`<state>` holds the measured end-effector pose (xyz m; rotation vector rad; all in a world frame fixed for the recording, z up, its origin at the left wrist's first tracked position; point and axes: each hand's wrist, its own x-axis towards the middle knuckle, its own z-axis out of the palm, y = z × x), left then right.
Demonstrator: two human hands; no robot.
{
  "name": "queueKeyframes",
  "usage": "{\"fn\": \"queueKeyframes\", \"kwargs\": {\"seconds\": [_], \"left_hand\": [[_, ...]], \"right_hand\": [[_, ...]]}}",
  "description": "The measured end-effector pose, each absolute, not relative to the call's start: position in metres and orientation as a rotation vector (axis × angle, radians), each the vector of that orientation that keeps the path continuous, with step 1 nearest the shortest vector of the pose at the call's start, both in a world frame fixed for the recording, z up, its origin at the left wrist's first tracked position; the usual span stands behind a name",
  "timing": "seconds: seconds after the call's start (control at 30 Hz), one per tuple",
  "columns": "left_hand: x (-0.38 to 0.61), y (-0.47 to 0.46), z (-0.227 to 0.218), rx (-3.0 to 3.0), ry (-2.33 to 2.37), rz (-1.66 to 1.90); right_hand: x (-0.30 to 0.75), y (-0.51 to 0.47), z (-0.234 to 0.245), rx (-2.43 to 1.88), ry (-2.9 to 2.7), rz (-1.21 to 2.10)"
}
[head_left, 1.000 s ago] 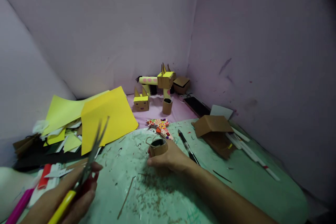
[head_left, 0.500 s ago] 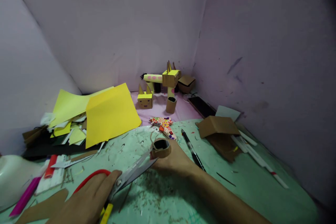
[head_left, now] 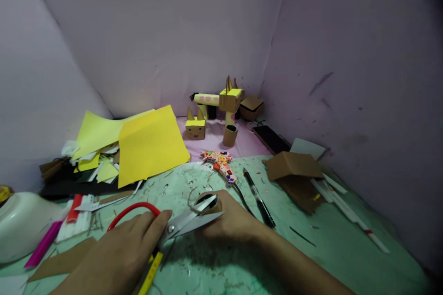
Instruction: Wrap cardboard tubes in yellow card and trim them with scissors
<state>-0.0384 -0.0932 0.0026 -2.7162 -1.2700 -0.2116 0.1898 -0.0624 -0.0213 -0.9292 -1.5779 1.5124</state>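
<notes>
My left hand (head_left: 133,244) is closed around red-handled scissors (head_left: 175,228), whose blades are parted and point right. Below it a yellow strip (head_left: 151,274) shows, partly hidden. My right hand (head_left: 224,221) grips a short brown cardboard tube (head_left: 216,206) with its open end up. One blade crosses the tube's mouth and the other passes over its near side; I cannot tell whether they touch it. A thin curled strip (head_left: 190,198) stands at the tube's left edge. Just beyond my right hand lies a flower-patterned glue gun (head_left: 221,163).
A black pen (head_left: 259,200) lies right of the glue gun. Yellow sheets (head_left: 152,145) cover scraps at the left. Cardboard animal figures (head_left: 195,129) and another tube (head_left: 230,136) stand at the back. Folded cardboard (head_left: 294,166) and white sticks (head_left: 349,214) lie right.
The scissors have moved right and slightly up, so a blade now crosses the tube's mouth. The tube tilts more. The whole view has shifted a little.
</notes>
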Motion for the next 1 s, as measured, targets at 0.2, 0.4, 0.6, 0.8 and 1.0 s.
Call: {"fn": "queueKeyframes", "kwargs": {"seconds": [0.2,0.4,0.6,0.8,1.0], "left_hand": [[-0.031,-0.088,0.014,-2.887,-1.181,-0.150],[-0.026,-0.088,0.016,-2.837,-1.166,0.004],[-0.022,-0.090,0.013,-2.820,-1.129,0.072],[-0.024,-0.091,0.009,-2.857,-1.162,0.104],[-0.025,-0.092,0.006,-2.892,-1.221,0.028]], "right_hand": [[0.184,-0.065,-0.025,-0.974,-1.563,1.464],[0.181,-0.066,-0.031,-0.937,-1.541,1.506],[0.180,-0.068,-0.029,-1.017,-1.506,1.470],[0.179,-0.070,-0.026,-1.025,-1.476,1.472],[0.180,-0.069,-0.026,-1.044,-1.489,1.447]]}}
